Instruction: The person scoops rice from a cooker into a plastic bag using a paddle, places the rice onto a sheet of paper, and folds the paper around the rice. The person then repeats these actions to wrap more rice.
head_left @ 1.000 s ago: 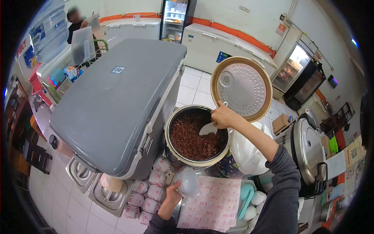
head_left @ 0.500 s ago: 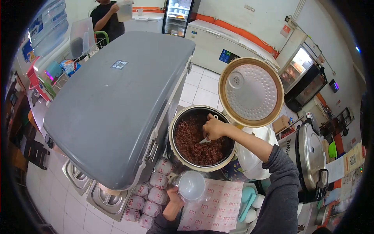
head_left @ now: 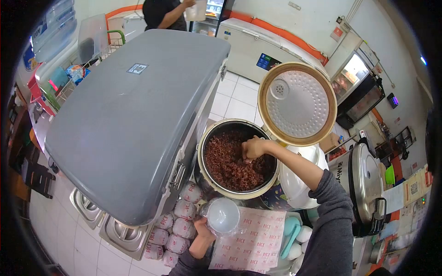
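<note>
My right hand (head_left: 255,149) reaches into the open rice cooker (head_left: 200,161), closed round a rice paddle whose blade is mostly sunk in the reddish-brown rice (head_left: 230,161). Below the cooker my left hand (head_left: 202,235) grips a small pale bowl (head_left: 223,215) with clear plastic about it; the inside looks bare. Right beside the bowl lies a stack of printed wrapping paper (head_left: 248,244). Round paper-wrapped rice packs (head_left: 184,227) are piled to the left of my left hand. The cooker's lid (head_left: 299,103) stands raised behind my right hand.
A large grey cooler box (head_left: 138,115) fills the left side. Lidded steel pans (head_left: 126,234) sit below it. To the right are a second cooker (head_left: 366,188), a turquoise-handled tool (head_left: 291,241) and white rounded items (head_left: 304,234). Another person (head_left: 165,16) holds a container at the back.
My right hand has pushed the paddle deeper into the rice, so its blade shows less. The other person has moved to the right. My left hand still holds the bowl.
</note>
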### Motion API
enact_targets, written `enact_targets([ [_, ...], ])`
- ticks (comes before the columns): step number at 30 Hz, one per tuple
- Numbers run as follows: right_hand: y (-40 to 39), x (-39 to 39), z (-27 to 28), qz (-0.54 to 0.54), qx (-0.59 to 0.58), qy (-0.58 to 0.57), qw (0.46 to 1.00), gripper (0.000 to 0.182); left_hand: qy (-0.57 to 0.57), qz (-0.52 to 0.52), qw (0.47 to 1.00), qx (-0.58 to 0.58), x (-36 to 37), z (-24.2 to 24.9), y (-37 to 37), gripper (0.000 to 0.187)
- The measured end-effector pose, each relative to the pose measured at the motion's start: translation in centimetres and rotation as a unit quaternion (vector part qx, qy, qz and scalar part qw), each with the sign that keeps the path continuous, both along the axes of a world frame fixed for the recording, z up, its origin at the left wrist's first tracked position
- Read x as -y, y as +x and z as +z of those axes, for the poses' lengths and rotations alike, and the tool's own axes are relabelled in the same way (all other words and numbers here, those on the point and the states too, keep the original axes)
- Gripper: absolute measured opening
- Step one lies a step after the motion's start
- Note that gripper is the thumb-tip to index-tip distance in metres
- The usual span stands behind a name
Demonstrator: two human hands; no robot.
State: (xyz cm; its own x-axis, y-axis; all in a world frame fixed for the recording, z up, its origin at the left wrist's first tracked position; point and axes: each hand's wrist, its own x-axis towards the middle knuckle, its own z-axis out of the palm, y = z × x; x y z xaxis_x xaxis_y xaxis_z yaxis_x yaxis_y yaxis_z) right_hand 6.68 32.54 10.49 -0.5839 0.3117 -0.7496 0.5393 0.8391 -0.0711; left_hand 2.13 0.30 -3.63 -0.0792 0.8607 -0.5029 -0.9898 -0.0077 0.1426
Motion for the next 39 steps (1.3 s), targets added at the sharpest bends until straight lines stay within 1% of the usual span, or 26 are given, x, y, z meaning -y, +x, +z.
enact_targets([
  [2, 1.0, 0.0, 0.6, -0.017, -0.053, -0.001, 0.998, 0.019, -0.019, 0.016, 1.0, -0.01, -0.1, 0.0, 0.1, 0.057],
  [3, 1.5, 0.0, 0.7, -0.015, -0.082, 0.006, 0.997, 0.019, -0.028, 0.015, 0.999, -0.023, -0.2, 0.8, 0.1, 0.057],
  [5, 2.4, 0.1, 0.8, -0.014, -0.141, 0.02, 0.99, 0.019, -0.047, 0.007, 0.998, -0.052, 0.3, 4.3, -0.3, 0.057],
  [8, 2.7, 0.0, 2.6, -0.061, -0.09, -0.025, 0.994, 0.022, 0.017, -0.021, 0.987, -0.156, 2.1, 8.4, -0.9, 0.059],
  [11, 3.8, -0.1, 3.8, -0.103, -0.175, -0.021, 0.979, 0.022, 0.076, 0.006, 0.983, -0.166, 2.2, 11.5, -1.7, 0.058],
  [12, 4.0, 0.1, 4.6, -0.103, -0.22, -0.028, 0.97, 0.02, 0.065, 0.028, 0.982, -0.173, 1.5, 11.9, -1.9, 0.058],
  [14, 4.7, -0.5, 5.9, -0.15, -0.253, -0.069, 0.953, 0.02, 0.044, 0.071, 0.979, -0.186, -0.2, 12.6, -2.2, 0.06],
  [15, 4.8, -0.8, 6.7, -0.172, -0.27, -0.089, 0.943, 0.021, 0.064, 0.082, 0.972, -0.21, -1.4, 13.1, -2.5, 0.06],
  [16, 4.6, 0.0, 8.9, -0.202, -0.266, -0.077, 0.939, 0.02, 0.083, 0.092, 0.964, -0.233, -2.8, 13.7, -2.7, 0.059],
  [17, 4.6, 0.0, 10.0, -0.19, -0.297, -0.064, 0.934, 0.019, 0.103, 0.102, 0.956, -0.257, -4.2, 14.4, -3.0, 0.059],
  [19, 4.6, -0.1, 12.5, -0.165, -0.359, -0.036, 0.918, 0.018, 0.118, 0.08, 0.969, -0.203, -6.6, 16.4, -3.5, 0.059],
  [20, 4.3, -0.2, 14.3, -0.158, -0.319, -0.001, 0.934, 0.018, 0.125, 0.066, 0.974, -0.177, -7.7, 17.2, -3.7, 0.059],
  [21, 3.9, 0.5, 15.6, -0.102, -0.321, 0.062, 0.94, 0.018, 0.156, 0.056, 0.977, -0.137, -8.9, 17.7, -3.8, 0.059],
  [23, 2.6, 2.3, 17.6, 0.011, -0.315, 0.187, 0.93, 0.019, 0.215, 0.031, 0.974, -0.057, -11.2, 18.2, -3.7, 0.058],
  [24, 1.6, 3.9, 18.7, 0.025, -0.261, 0.227, 0.938, 0.019, 0.203, 0.036, 0.977, -0.06, -11.5, 19.4, -3.4, 0.059],
  [25, 0.9, 5.2, 19.1, 0.053, -0.253, 0.275, 0.926, 0.015, 0.214, 0.031, 0.975, -0.042, -12.0, 19.6, -3.2, 0.06],
  [27, 0.3, 7.4, 19.3, 0.122, -0.283, 0.364, 0.879, 0.011, 0.235, 0.021, 0.972, -0.005, -13.1, 19.1, -2.9, 0.061],
  [30, 0.4, 9.9, 20.1, 0.171, -0.272, 0.408, 0.855, 0.009, 0.248, 0.01, 0.969, 0.011, -13.5, 18.9, -2.6, 0.061],
  [33, 1.8, 11.2, 20.2, 0.18, -0.333, 0.462, 0.802, 0.005, 0.245, 0.006, 0.97, 0.011, -13.3, 18.8, -2.3, 0.061],
  [36, 3.3, 12.6, 19.7, 0.192, -0.337, 0.485, 0.784, 0.008, 0.227, 0.008, 0.974, 0.008, -13.2, 18.1, -2.0, 0.06],
  [39, 5.3, 14.0, 19.0, 0.191, -0.403, 0.533, 0.719, 0.006, 0.217, 0.012, 0.976, 0.014, -13.0, 18.3, -2.1, 0.058],
])
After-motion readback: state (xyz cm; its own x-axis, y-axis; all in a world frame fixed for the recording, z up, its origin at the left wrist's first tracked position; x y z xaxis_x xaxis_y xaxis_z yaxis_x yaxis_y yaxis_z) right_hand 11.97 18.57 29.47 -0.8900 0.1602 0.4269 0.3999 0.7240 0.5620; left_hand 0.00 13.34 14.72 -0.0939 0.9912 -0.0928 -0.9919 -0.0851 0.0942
